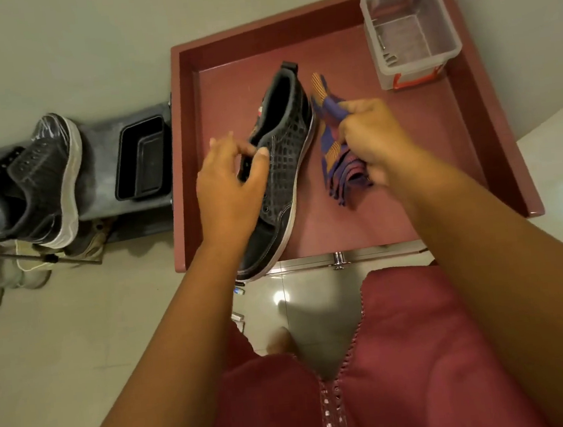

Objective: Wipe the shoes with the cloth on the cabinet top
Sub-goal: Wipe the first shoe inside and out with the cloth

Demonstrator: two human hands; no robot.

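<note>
The wiping looks barely begun, if at all: the right hand (374, 139) grips the bunched blue-and-orange cloth (337, 159) just beside the black shoe (282, 165), which lies on the cabinet top (408, 184) with its toe overhanging the front edge, while the left hand (229, 180) rests on the shoe's lace area with thumb and fingers loosely spread, seemingly steadying it. The top is a dark red tray-like surface with raised edges, carrying a clear plastic box (410, 28) in its far corner. To the left stands a shoe rack (106, 195) with another black shoe (46, 177), still to be wiped, above a pale tiled floor (46, 356).
</note>
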